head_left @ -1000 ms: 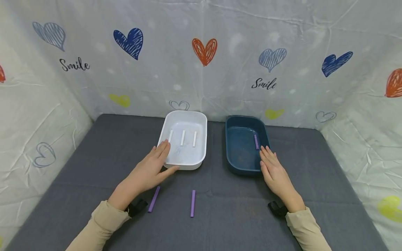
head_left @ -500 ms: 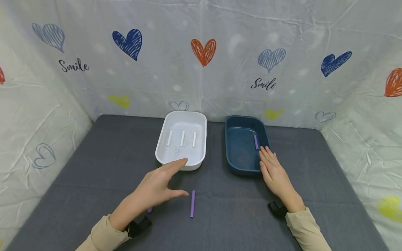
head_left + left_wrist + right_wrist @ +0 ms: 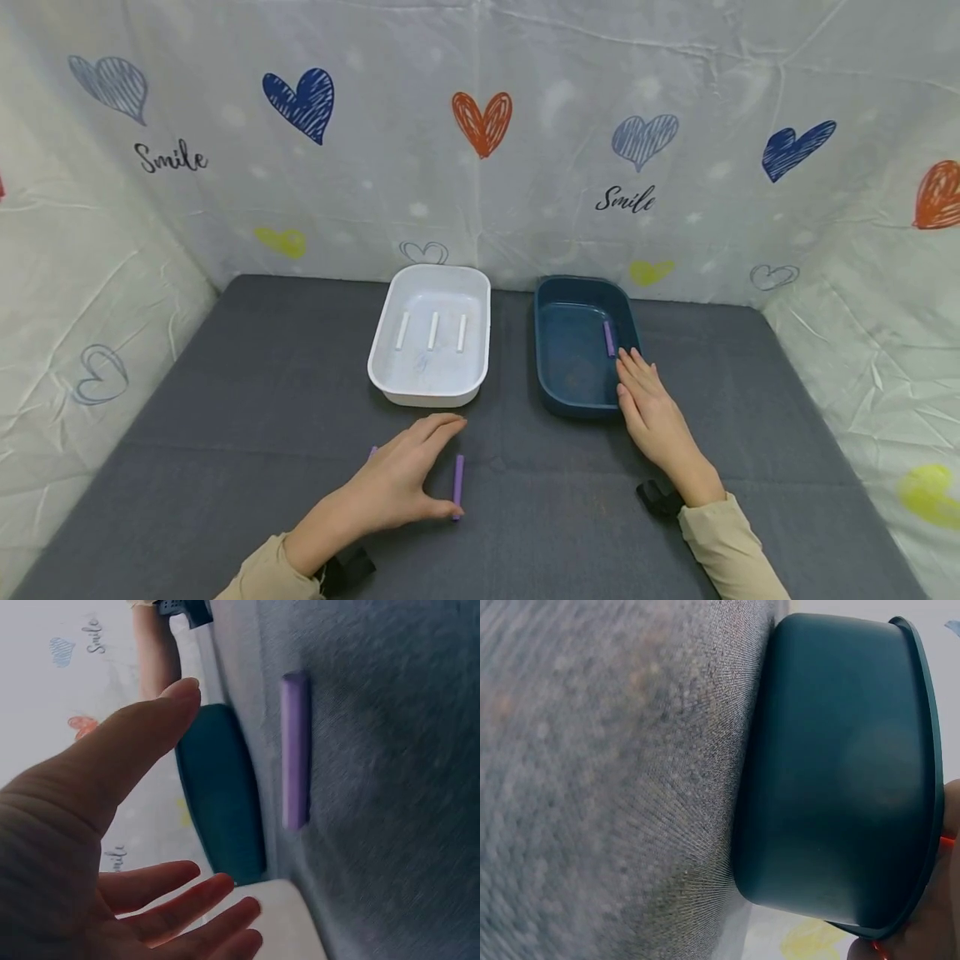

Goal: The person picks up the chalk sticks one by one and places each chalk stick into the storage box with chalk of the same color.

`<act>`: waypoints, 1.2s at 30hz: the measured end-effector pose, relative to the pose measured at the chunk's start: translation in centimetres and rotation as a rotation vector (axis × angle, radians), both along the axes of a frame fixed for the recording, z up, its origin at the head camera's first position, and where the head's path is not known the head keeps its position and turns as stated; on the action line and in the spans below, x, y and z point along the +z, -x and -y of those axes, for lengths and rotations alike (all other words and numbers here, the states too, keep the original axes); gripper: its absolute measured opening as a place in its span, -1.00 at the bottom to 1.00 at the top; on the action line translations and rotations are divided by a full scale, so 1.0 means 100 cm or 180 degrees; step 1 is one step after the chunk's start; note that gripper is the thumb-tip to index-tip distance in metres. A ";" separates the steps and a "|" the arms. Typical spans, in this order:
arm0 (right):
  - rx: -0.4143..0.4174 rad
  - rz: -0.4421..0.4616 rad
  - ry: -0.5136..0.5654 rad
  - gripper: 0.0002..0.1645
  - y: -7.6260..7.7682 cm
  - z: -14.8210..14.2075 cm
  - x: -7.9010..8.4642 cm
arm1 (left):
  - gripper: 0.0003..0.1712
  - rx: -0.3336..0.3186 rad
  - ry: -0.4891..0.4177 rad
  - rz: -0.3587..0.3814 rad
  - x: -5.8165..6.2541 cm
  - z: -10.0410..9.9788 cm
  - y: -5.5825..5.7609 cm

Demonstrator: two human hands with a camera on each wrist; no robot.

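Left hand [image 3: 397, 483] is wide open, holding nothing, thumb and fingers spread just short of a slim purple stick [image 3: 296, 754] lying on grey cloth [image 3: 540, 500]. White rounded-rectangular tray [image 3: 431, 400] sits just beyond, then there's a decent gap, then the dark teal rounded-rectangular tub [image 3: 577, 408]. Right hand [image 3: 656, 421] touches its right rim, fingers straight.

Operating remotely, I am seeing a creased beige cloth sleeve [image 3: 272, 577] covering the left forearm and a matching beige cloth sleeve [image 3: 731, 546] covering the right. A black, block-shaped wrist device [image 3: 350, 575] is sitting by the left cuff; its black twin [image 3: 660, 498] by the right is showing a grey, dotted band [image 3: 172, 607]. Left hand [image 3: 401, 482] and right hand [image 3: 654, 417] are showing bare.
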State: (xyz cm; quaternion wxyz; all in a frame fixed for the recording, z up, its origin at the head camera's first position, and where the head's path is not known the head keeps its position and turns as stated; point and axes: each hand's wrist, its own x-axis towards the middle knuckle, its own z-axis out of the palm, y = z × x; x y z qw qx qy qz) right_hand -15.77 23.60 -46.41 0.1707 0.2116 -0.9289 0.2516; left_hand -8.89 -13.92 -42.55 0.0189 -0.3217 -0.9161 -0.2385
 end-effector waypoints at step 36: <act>0.0054 0.0020 0.0106 -0.48 0.002 -0.003 -0.001 | -0.09 -0.0171 0.0125 0.0736 -0.013 -0.008 0.003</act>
